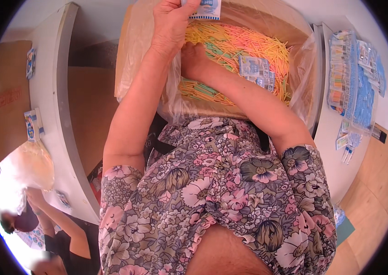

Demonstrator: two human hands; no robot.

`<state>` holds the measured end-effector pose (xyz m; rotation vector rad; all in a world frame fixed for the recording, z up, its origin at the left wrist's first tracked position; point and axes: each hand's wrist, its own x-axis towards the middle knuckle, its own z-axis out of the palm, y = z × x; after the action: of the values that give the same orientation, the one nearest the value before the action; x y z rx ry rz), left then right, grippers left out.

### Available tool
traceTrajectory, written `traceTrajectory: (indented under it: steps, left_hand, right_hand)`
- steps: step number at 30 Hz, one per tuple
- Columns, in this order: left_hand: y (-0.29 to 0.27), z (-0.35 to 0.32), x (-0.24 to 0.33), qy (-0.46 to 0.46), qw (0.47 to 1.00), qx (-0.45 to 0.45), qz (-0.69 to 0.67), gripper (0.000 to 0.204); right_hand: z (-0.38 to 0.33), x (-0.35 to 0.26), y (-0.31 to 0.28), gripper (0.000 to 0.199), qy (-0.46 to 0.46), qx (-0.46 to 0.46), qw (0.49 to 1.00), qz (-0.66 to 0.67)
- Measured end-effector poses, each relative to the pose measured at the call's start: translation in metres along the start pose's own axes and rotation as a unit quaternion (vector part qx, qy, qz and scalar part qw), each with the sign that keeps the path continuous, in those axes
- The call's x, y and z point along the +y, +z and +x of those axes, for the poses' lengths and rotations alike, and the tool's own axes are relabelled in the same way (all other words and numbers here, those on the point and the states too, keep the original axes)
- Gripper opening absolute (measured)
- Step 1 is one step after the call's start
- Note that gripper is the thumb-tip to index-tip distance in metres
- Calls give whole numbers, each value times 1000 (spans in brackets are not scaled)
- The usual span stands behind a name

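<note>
At the top of the view my left hand (171, 24) is closed on a small blue-and-white packet (208, 10), partly cut off by the upper edge. Just below it my right hand (196, 60) reaches into a cardboard box with its fingers curled; whatever they hold, if anything, is hidden. Thin pastel sticks (240, 39) in yellow, orange, pink and green fill this lined box. On the sticks, right of my right hand, lie a few blue-and-white packets (254, 68).
Clear plastic lining (302, 59) hangs over the box's sides. At the right, a pale table (329, 158) bears a heap of filled blue packets (361, 87). Along the left, a white-edged table (61, 91) holds a brown carton (8, 101) and loose packets. Another person's arms (65, 224) show at lower left.
</note>
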<state>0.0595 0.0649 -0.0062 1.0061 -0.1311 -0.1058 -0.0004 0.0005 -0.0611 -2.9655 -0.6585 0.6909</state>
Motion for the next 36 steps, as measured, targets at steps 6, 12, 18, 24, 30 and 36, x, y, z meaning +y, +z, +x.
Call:
traceTrajectory:
  steps: [6, 12, 18, 24, 30, 36]
  left_hand:
    - [39, 19, -13, -17, 999, -28, 43, 19]
    - [7, 5, 1, 7, 999, 18, 34, 18]
    - [35, 9, 5, 15, 1000, 17, 13, 17]
    - [30, 7, 7, -5, 999, 18, 30, 16]
    - [30, 6, 3, 7, 999, 14, 33, 17]
    - [31, 6, 6, -17, 999, 12, 47, 17]
  right_hand:
    - [140, 54, 208, 31, -129, 354, 692, 616]
    - [22, 18, 45, 28, -64, 133, 989, -2]
    - [-38, 89, -19, 19, 72, 165, 982, 66]
    - [-42, 141, 1, 16, 164, 79, 631, 754]
    - [-24, 134, -1, 10, 184, 125, 461, 859]
    - [-48, 141, -14, 13, 146, 186, 816, 527]
